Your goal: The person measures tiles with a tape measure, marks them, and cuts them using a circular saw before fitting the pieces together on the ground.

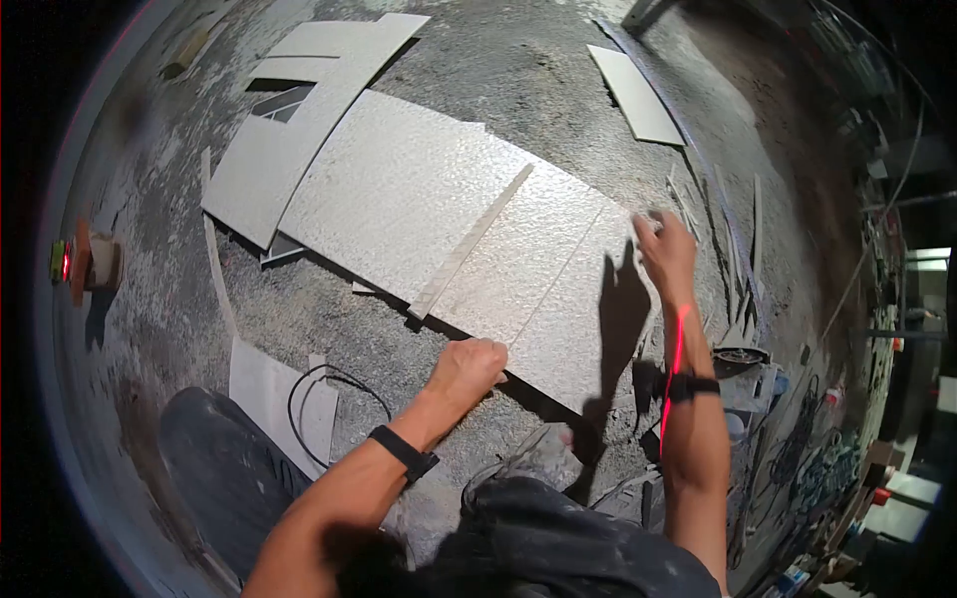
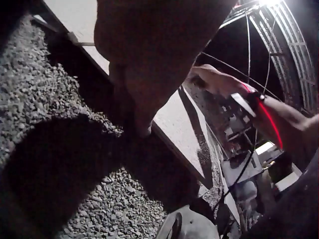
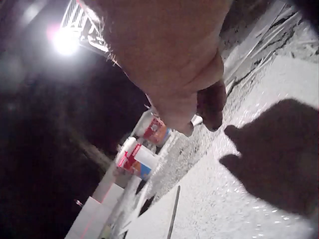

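A large white panel [image 1: 399,179] lies on the gritty ground, with a thin line running across its right part. Over it lies a narrow pale strip [image 1: 477,239]. The left hand [image 1: 469,367] grips the panel's near edge, fingers curled at the rim; in the left wrist view, this hand [image 2: 149,55] partly hides that edge. By the far right corner is the right hand [image 1: 666,249], fingers loosely bent, casting a long shadow on the panel. Seen from the right wrist, the hand [image 3: 174,64] is raised above the panel surface [image 3: 199,199], thumb and finger pointing down.
More white panels [image 1: 254,179] lie at the left, and a smaller piece [image 1: 636,95] at the far right. A dark cable [image 1: 291,399] loops near the left leg. A dusty power tool [image 1: 743,374] and thin offcuts [image 1: 738,239] lie at the right. A red-lit device [image 1: 65,261] stands far left.
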Tool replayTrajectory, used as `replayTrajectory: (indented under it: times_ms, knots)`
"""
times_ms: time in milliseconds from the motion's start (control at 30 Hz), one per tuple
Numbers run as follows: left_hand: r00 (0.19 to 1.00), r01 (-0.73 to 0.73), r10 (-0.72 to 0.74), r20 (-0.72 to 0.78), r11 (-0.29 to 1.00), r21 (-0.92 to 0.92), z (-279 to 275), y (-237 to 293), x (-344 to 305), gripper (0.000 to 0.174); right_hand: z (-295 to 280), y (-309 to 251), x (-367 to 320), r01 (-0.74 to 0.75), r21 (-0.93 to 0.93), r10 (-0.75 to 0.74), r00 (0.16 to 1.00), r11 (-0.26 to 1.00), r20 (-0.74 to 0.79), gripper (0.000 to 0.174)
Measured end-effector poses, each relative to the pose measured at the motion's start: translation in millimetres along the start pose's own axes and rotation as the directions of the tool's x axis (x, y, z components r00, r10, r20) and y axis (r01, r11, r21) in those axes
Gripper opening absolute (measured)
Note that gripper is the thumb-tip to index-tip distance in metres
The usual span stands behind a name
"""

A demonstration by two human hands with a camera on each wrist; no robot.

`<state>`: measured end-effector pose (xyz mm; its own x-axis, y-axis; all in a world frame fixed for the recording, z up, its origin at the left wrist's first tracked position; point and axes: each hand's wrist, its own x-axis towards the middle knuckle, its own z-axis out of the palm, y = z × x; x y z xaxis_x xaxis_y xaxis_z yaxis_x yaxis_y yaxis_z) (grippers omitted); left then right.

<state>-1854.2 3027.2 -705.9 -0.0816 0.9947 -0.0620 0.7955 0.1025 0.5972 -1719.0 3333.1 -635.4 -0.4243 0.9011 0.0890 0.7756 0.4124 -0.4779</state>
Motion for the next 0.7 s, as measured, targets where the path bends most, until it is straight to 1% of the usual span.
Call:
replayTrajectory:
  times_ms: [33,67,133,167,200,233,267,300,333,367,400,433,467,500,567,600,633,700]
  knots:
    - [0.999,0.007,-0.007,0.054,1.0,0.008,-10,-1,2,0.036,-18,10,-22,-0.049,0.051,0.049,0.999,0.997,-0.006,0.038]
    - [0.998,-0.013,0.012,0.065,1.0,0.013,-23,0,7,0.036,-36,21,-46,-0.099,0.103,0.101,0.995,0.99,-0.012,0.038]
    - [0.994,0.001,-0.016,0.113,0.991,0.13,-50,6,24,0.032,-65,40,-101,-0.285,0.289,0.294,0.956,0.914,0.01,0.03]
    - [0.997,-0.005,-0.003,0.075,0.994,0.113,-61,10,36,0.035,-79,48,-131,-0.308,0.281,0.323,0.946,0.909,-0.008,0.027]
    - [0.999,-0.036,0.036,-0.004,0.996,0.076,-64,14,49,0.035,-94,55,-158,-0.332,0.273,0.353,0.935,0.903,-0.029,0.024]
    - [0.998,-0.056,0.055,0.007,0.996,0.074,-70,26,64,0.034,-109,54,-181,-0.331,0.309,0.371,0.925,0.892,-0.08,0.023]
    - [0.997,-0.074,0.073,0.017,0.995,0.073,-74,37,78,0.038,-126,50,-200,-0.324,0.344,0.387,0.913,0.881,-0.131,0.022]
    - [0.994,-0.108,0.106,0.032,0.992,0.072,-69,47,96,0.038,-146,54,-216,-0.354,0.344,0.423,0.893,0.87,-0.153,0.02]
    - [0.966,-0.259,0.255,0.049,0.961,0.101,-64,56,114,0.046,-164,63,-225,-0.344,0.324,0.426,0.875,0.881,-0.229,0.019]
    - [0.915,-0.403,0.397,0.069,0.906,0.128,-58,64,128,0.058,-184,78,-231,-0.353,0.299,0.436,0.853,0.886,-0.286,0.02]
    - [0.903,-0.429,0.422,0.082,0.894,0.128,-47,68,139,0.058,-203,98,-236,-0.363,0.276,0.443,0.83,0.89,-0.339,0.022]
    - [0.875,-0.484,0.467,0.13,0.821,0.304,-34,70,151,0.067,-218,119,-237,-0.343,0.238,0.415,0.81,0.909,-0.415,0.024]
    - [0.847,-0.522,0.5,0.182,0.713,0.468,-25,72,161,0.077,-233,142,-234,-0.325,0.197,0.38,0.787,0.925,-0.486,0.027]
    - [0.836,-0.539,0.513,0.195,0.7,0.469,-23,75,167,0.077,-247,167,-231,-0.353,0.213,0.412,0.769,0.911,-0.488,0.03]
    - [0.843,-0.526,0.396,0.365,0.749,0.403,-20,74,176,0.084,-257,208,-217,-0.394,0.229,0.454,0.727,0.89,-0.515,0.037]
    - [0.835,-0.538,0.401,0.377,0.739,0.405,-19,75,179,0.084,-256,227,-208,-0.409,0.228,0.464,0.703,0.884,-0.539,0.041]
    - [0.837,-0.528,0.372,0.401,0.739,0.418,-18,75,180,0.085,-255,250,-202,-0.418,0.238,0.477,0.692,0.877,-0.542,0.041]
    - [0.837,-0.514,0.317,0.446,0.734,0.443,-15,75,182,0.091,-249,296,-192,-0.476,0.158,0.495,0.762,0.865,-0.416,0.046]
